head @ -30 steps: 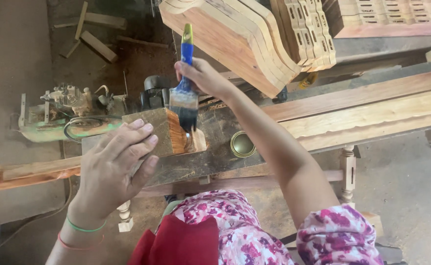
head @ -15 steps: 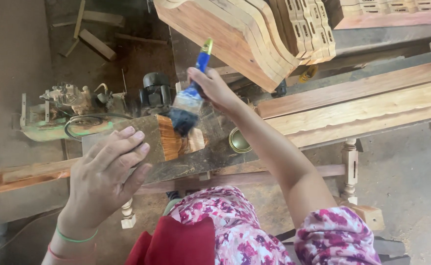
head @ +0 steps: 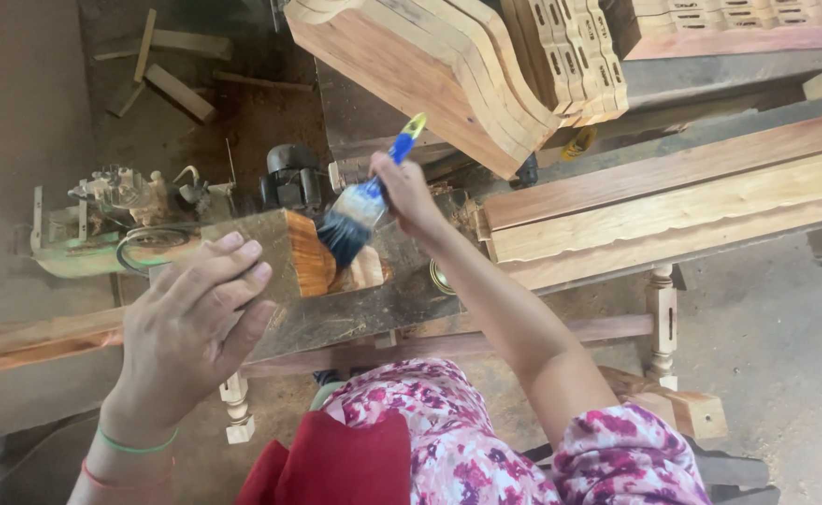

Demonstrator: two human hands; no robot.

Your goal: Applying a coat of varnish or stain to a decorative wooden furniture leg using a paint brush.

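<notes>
Head view, looking down. Stacked curved boards (head: 430, 65) fill the upper centre, with long planks (head: 692, 201) running to the right edge and carved slats (head: 570, 51) behind them. Below lies the dark, worn tabletop (head: 355, 313), which carries a wood block (head: 280, 252) near its left end. The block stands on the tabletop, its top face dull and its facing end glossy orange. To its left sits a green machine (head: 102, 224), and behind it a small black motor (head: 289, 178). Turned legs (head: 659, 313) show beneath the planks. Scrap offcuts (head: 177, 89) lie on the floor at upper left.

The left hand (head: 187, 337) rests on the block's near left side, fingers (head: 233, 257) spread and laid flat over its top edge; green and red bands circle the wrist. The right hand (head: 411, 192) holds a brush (head: 364, 206) by its blue handle, fingers pressed together around it. The dark bristles point down and left, just beside the block's orange end; contact cannot be told. A small round tin (head: 441, 278) sits on the tabletop under the right forearm.
</notes>
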